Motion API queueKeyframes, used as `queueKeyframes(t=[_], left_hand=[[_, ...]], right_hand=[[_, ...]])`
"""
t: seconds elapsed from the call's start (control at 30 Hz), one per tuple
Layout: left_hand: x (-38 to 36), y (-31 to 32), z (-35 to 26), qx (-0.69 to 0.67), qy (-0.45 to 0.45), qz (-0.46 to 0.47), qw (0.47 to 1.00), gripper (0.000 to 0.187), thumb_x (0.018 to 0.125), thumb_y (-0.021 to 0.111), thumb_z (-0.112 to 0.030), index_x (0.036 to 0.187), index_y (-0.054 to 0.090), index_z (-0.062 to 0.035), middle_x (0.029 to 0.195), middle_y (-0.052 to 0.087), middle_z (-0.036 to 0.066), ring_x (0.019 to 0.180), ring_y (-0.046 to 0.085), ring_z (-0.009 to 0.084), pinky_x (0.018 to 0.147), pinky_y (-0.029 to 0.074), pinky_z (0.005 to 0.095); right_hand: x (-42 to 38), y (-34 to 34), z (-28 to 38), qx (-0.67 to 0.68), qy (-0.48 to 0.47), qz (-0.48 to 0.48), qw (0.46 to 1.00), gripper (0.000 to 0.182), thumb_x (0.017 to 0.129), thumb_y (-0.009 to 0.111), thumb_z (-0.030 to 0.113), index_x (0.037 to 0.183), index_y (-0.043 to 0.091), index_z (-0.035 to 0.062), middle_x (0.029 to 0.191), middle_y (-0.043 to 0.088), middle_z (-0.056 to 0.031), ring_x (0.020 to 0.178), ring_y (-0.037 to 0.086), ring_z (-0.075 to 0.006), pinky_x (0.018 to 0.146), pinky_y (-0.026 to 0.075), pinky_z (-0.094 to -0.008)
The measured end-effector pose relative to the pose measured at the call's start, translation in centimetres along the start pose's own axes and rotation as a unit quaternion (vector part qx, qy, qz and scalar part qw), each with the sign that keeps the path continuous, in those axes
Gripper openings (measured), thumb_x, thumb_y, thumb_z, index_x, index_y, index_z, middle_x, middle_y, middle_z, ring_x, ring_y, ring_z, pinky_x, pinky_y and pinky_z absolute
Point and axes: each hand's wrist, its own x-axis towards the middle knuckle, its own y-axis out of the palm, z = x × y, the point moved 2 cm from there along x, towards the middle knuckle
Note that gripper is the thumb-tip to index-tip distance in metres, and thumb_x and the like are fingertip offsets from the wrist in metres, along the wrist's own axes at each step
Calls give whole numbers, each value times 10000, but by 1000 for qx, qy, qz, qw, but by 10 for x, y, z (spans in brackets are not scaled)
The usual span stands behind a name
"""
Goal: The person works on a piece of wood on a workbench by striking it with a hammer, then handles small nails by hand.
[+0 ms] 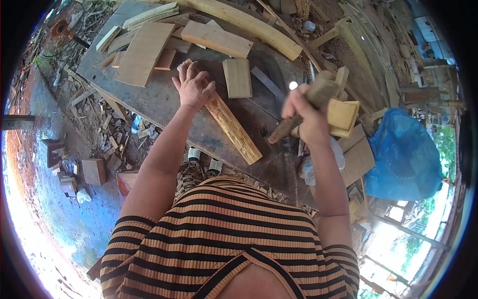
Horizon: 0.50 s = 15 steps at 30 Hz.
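A long, rough-surfaced piece of wood (233,130) lies slantwise on the dark worktable (199,130). My left hand (193,87) rests over its far end, with the fingers curled round it. On the right, my right hand (309,115) is closed on a thick brown wooden piece (318,92), held tilted above the table's right side; it is slightly blurred. Between my hands, farther back, sits a squarish wood block (237,78). A flat metal strip (268,81) lies to the right of that block.
Boards (144,54) and a thick plank (216,39) cover the table's back. A long curved timber (254,25) runs behind them. At the right are a yellow block (342,115), cardboard (357,155) and a blue plastic bag (404,154). Wood scraps (113,142) litter the left ground.
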Motion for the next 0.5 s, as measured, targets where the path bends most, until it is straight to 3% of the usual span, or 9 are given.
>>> queueKeyframes(t=[0.03,0.07,0.2,0.43,0.5], left_hand=[[-1,0,0,-3,6,-3,1000,408,751,652,-463,1076,681,-218,1481,368,41,1449,129,320,1085,103,681],[-1,0,0,-5,1,-4,1000,408,751,652,-463,1076,681,-218,1481,368,41,1449,129,320,1085,103,681],[-1,-2,-1,-9,-6,1,1000,398,748,665,-445,1070,686,-211,1480,367,38,1450,118,316,1091,102,678],[-1,-2,-1,-12,-7,5,1000,400,750,663,-447,1071,687,-210,1482,365,38,1456,101,316,1093,90,681],[-2,-3,-2,-12,-6,9,1000,406,749,661,-453,1073,686,-211,1483,365,40,1457,102,318,1092,89,685]], right_hand=[[3,6,-3,-79,57,-5,995,276,890,711,254,772,602,30,652,573,-23,561,546,-105,554,458,-270],[7,14,-2,-87,65,6,994,227,923,662,182,787,555,35,627,523,-31,551,524,-124,529,451,-290],[14,24,-4,-116,83,30,989,252,935,648,213,780,566,30,624,527,-32,544,527,-125,530,453,-285],[31,51,-7,-202,107,53,972,357,887,704,348,731,599,45,580,548,-2,525,547,-91,521,471,-261],[37,60,-7,-238,139,84,958,473,841,731,460,784,639,0,616,567,-1,546,560,-70,513,475,-241]])
